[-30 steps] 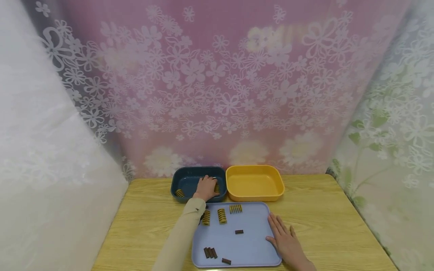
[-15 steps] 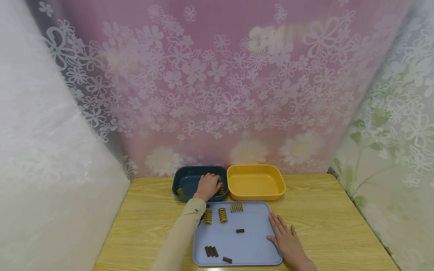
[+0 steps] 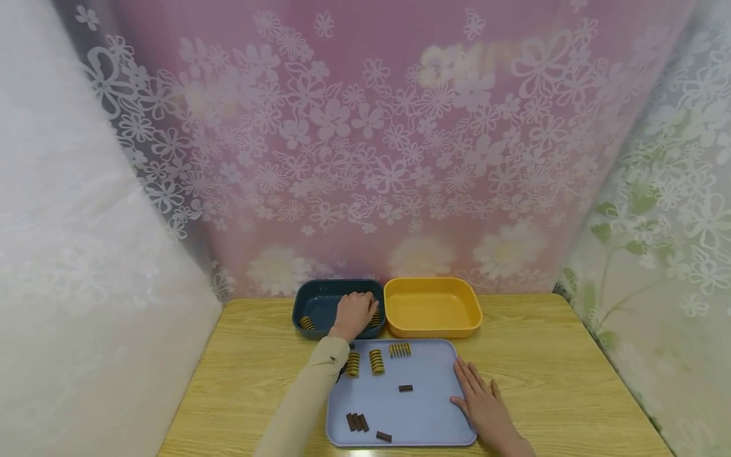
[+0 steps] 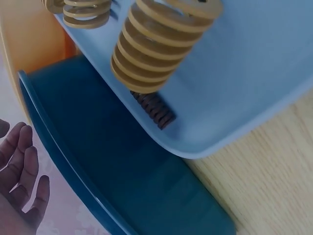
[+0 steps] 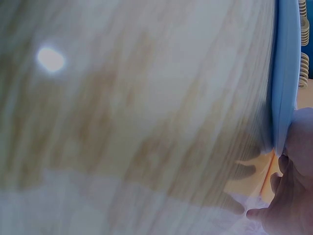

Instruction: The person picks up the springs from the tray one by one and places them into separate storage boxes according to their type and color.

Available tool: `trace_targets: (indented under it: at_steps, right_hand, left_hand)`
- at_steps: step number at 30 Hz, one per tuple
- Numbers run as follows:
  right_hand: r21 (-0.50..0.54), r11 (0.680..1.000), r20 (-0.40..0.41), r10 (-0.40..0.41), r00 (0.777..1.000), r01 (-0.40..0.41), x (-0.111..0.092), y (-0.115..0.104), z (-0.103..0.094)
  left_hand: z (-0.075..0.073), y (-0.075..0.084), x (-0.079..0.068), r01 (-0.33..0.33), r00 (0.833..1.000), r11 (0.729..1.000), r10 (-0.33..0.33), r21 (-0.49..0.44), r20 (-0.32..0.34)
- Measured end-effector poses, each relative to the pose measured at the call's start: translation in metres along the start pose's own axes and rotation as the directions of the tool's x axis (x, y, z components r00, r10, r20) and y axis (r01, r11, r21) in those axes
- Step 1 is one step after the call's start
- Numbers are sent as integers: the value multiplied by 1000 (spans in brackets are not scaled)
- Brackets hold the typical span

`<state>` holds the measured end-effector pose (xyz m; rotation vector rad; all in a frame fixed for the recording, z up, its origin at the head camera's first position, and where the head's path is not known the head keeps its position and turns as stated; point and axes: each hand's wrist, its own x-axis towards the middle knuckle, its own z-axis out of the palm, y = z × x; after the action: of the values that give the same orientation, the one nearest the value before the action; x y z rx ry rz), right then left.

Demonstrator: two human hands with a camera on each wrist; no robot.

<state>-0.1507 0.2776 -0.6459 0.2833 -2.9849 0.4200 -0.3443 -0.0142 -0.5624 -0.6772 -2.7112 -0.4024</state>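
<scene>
My left hand (image 3: 353, 313) is over the dark blue bin (image 3: 320, 289), its fingers loosely bent with nothing seen between them in the left wrist view. Beside it, at the bin's right end, a yellow coil spring (image 3: 375, 318) is partly covered by the hand. Another yellow spring (image 3: 307, 323) lies in the bin's left corner. My right hand (image 3: 485, 409) rests with extended fingers along the right edge of the pale blue tray (image 3: 422, 419). On the tray are three yellow springs (image 3: 376, 362) near the far edge and several small dark brown springs (image 3: 357, 422).
A yellow bin (image 3: 432, 333) stands right of the dark blue one, behind the tray. The wooden table (image 3: 548, 368) extends to both sides. A pink flowered curtain (image 3: 365, 158) hangs behind, with pale sheets at the sides.
My left hand has moved slightly right and away within the dark blue bin, and the spring beside it sits a little further right. The right hand stays at the tray edge.
</scene>
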Motion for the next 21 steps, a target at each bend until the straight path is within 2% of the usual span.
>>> trace_targets:
  at_steps: [11,17,21]
  right_hand:
    - [3,1000,6,3,1000,-3,0,-2,-3]
    - [8,1000,7,2,1000,-2,0,0,-1]
    - [6,1000,8,-1,1000,1,-1,0,-1]
  left_hand:
    - [0,19,-11,-78,992,997,77,-15,-97]
    - [2,35,-24,-133,987,991,135,33,-87]
    - [3,47,-35,-196,975,980,200,43,-99]
